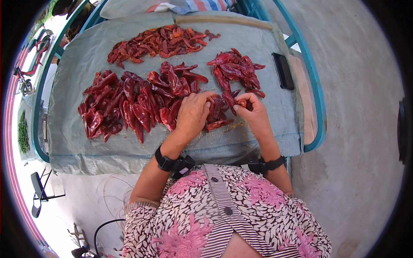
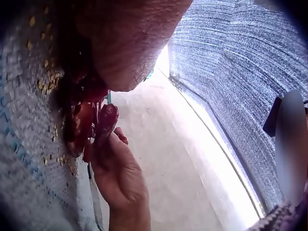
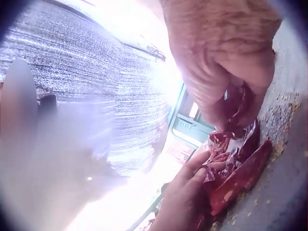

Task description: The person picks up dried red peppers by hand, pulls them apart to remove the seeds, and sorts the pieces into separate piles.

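Both hands are among dried red chili peppers on a woven grey sheet (image 1: 180,148). My left hand (image 1: 193,112) is at the right end of a large pile of whole peppers (image 1: 142,101); in the right wrist view its fingers (image 3: 190,178) grip a torn-open chili pepper (image 3: 231,185). My right hand (image 1: 254,114) pinches a dark red chili pepper (image 2: 107,118) between thumb and fingers, close beside the left hand. Several peppers (image 1: 218,122) lie between the hands, with yellow seeds (image 1: 238,124) scattered near them.
A flatter heap of smaller, opened-looking pepper pieces (image 1: 159,43) lies at the back. Another bunch of whole peppers (image 1: 236,71) sits to the right, beside a black phone (image 1: 283,71). A teal metal frame (image 1: 316,99) runs round the sheet. Striped cloth (image 1: 193,6) lies at the far edge.
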`<action>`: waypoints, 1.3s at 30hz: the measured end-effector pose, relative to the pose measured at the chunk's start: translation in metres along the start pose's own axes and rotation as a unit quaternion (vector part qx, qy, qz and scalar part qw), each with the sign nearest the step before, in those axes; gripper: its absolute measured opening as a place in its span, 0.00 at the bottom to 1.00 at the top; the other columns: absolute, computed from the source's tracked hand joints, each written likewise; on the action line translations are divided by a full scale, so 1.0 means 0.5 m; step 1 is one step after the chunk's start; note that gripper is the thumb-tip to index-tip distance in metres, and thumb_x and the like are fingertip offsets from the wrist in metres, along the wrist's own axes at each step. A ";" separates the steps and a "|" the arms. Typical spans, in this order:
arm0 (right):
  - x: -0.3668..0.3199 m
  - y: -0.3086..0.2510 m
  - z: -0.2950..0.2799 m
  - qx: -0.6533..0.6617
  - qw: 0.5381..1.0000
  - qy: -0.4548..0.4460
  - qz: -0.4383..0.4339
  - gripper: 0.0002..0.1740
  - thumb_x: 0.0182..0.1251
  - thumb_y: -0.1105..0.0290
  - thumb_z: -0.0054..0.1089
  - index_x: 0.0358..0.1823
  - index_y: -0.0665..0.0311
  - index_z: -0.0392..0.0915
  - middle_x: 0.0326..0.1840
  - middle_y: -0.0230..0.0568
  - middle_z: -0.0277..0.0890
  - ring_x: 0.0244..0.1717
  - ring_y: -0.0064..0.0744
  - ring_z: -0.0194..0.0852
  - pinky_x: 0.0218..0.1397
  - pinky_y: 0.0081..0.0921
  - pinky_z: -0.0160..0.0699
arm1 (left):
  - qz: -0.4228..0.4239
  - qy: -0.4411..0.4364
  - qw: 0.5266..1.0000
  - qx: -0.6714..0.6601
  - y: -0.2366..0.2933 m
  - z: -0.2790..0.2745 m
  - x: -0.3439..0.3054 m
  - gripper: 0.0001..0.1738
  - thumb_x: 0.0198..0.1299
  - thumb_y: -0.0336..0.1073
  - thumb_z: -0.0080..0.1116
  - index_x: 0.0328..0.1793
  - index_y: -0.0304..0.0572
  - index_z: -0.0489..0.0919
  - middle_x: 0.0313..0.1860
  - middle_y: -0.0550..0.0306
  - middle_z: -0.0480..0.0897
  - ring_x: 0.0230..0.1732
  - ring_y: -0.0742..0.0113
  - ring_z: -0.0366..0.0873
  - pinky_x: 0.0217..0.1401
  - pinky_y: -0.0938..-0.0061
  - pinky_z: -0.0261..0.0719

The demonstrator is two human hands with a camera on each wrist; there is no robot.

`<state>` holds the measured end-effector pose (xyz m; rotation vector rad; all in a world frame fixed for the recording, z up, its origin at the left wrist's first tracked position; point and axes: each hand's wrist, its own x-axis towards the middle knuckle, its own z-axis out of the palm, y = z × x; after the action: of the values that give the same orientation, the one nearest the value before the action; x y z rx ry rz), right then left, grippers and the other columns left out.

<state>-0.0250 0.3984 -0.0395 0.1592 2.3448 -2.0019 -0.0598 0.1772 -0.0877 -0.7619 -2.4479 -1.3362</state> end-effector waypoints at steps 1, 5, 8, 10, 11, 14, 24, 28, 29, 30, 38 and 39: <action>0.004 -0.003 0.006 0.015 1.000 0.003 -0.006 0.09 0.69 0.76 0.68 0.48 0.61 0.81 0.40 0.22 0.74 0.40 0.13 0.71 0.44 0.16 0.73 | -0.002 0.002 1.000 0.004 0.000 0.001 0.000 0.20 0.69 0.26 0.57 0.66 0.45 0.79 0.48 0.53 0.84 0.50 0.51 0.80 0.58 0.59 0.74; 0.025 -0.007 0.027 0.013 0.999 -0.031 -0.015 0.09 0.72 0.72 0.68 0.51 0.61 0.81 0.40 0.23 0.75 0.40 0.15 0.73 0.43 0.20 0.76 | -0.024 0.013 1.000 -0.003 0.001 0.003 0.000 0.20 0.69 0.27 0.58 0.67 0.45 0.78 0.48 0.51 0.84 0.51 0.49 0.80 0.59 0.58 0.74; 0.049 0.003 0.030 -0.187 0.977 0.016 -0.101 0.11 0.71 0.70 0.69 0.50 0.60 0.80 0.42 0.30 0.79 0.40 0.27 0.80 0.43 0.28 0.80 | -0.018 0.000 1.000 -0.007 -0.002 0.003 0.001 0.20 0.70 0.28 0.58 0.67 0.46 0.78 0.49 0.51 0.84 0.52 0.49 0.79 0.59 0.58 0.74; 0.067 -0.002 0.044 -0.363 0.906 0.076 -0.203 0.12 0.69 0.68 0.70 0.50 0.59 0.79 0.44 0.37 0.81 0.42 0.39 0.84 0.44 0.36 0.83 | -0.020 -0.002 1.000 0.009 -0.001 0.003 0.001 0.19 0.70 0.29 0.59 0.66 0.46 0.79 0.49 0.52 0.84 0.52 0.49 0.79 0.59 0.57 0.74; 0.076 -0.005 0.049 -0.394 0.900 0.083 -0.166 0.13 0.68 0.67 0.70 0.49 0.59 0.78 0.46 0.39 0.81 0.43 0.44 0.84 0.45 0.38 0.83 | -0.021 -0.002 1.000 0.018 0.000 0.002 0.001 0.18 0.70 0.30 0.59 0.66 0.46 0.79 0.49 0.53 0.84 0.52 0.49 0.79 0.59 0.57 0.74; 0.104 -0.008 0.059 -0.464 0.876 0.096 -0.090 0.16 0.64 0.65 0.72 0.49 0.57 0.76 0.49 0.42 0.81 0.47 0.53 0.84 0.46 0.45 0.83 | -0.023 -0.013 1.000 0.004 0.003 -0.005 0.005 0.16 0.71 0.31 0.59 0.64 0.46 0.80 0.48 0.54 0.84 0.52 0.49 0.79 0.58 0.57 0.74; 0.112 0.031 0.038 -0.297 0.941 0.084 -0.139 0.17 0.61 0.72 0.69 0.52 0.61 0.79 0.44 0.48 0.84 0.43 0.50 0.85 0.46 0.40 0.82 | -0.062 0.029 0.995 -0.077 0.000 -0.005 0.004 0.31 0.72 0.34 0.62 0.79 0.42 0.68 0.56 0.52 0.85 0.55 0.51 0.82 0.63 0.59 0.76; 0.106 0.038 0.037 -0.242 0.935 -0.029 -0.257 0.14 0.61 0.76 0.68 0.49 0.63 0.82 0.43 0.46 0.84 0.42 0.48 0.85 0.46 0.35 0.83 | -0.112 0.042 0.983 -0.141 0.011 -0.005 0.003 0.38 0.73 0.37 0.62 0.85 0.42 0.61 0.66 0.47 0.81 0.60 0.48 0.80 0.69 0.59 0.75; 0.108 0.042 0.037 -0.243 0.925 -0.064 -0.285 0.14 0.61 0.75 0.68 0.48 0.63 0.82 0.43 0.46 0.84 0.42 0.48 0.85 0.46 0.35 0.83 | -0.108 0.050 0.982 -0.144 0.011 -0.007 0.006 0.37 0.74 0.37 0.61 0.85 0.41 0.61 0.67 0.46 0.81 0.61 0.47 0.80 0.70 0.59 0.75; 0.106 0.040 0.039 -0.243 0.925 -0.076 -0.282 0.13 0.61 0.75 0.69 0.47 0.63 0.82 0.43 0.46 0.83 0.42 0.48 0.84 0.46 0.34 0.82 | -0.057 0.060 0.994 -0.077 0.006 -0.006 0.009 0.26 0.76 0.39 0.59 0.76 0.39 0.71 0.63 0.45 0.81 0.60 0.46 0.79 0.66 0.59 0.76; 0.103 0.037 0.040 -0.199 0.950 0.000 -0.240 0.14 0.63 0.75 0.70 0.50 0.65 0.81 0.44 0.46 0.82 0.45 0.47 0.84 0.51 0.35 0.82 | -0.135 0.062 0.986 -0.072 -0.008 0.008 -0.009 0.11 0.79 0.37 0.54 0.56 0.36 0.77 0.45 0.42 0.80 0.45 0.47 0.80 0.49 0.60 0.78; 0.111 0.043 0.039 -0.184 0.949 0.038 -0.255 0.14 0.64 0.75 0.70 0.51 0.65 0.81 0.44 0.46 0.82 0.46 0.46 0.84 0.52 0.35 0.82 | -0.150 0.073 0.983 -0.081 -0.009 0.009 -0.010 0.11 0.80 0.37 0.53 0.57 0.36 0.76 0.44 0.43 0.81 0.43 0.51 0.82 0.47 0.63 0.78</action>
<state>-0.0781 0.3847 -0.0695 -0.4382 2.9915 -1.6810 -0.0579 0.1773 -0.0957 -0.3193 -2.4264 -1.6508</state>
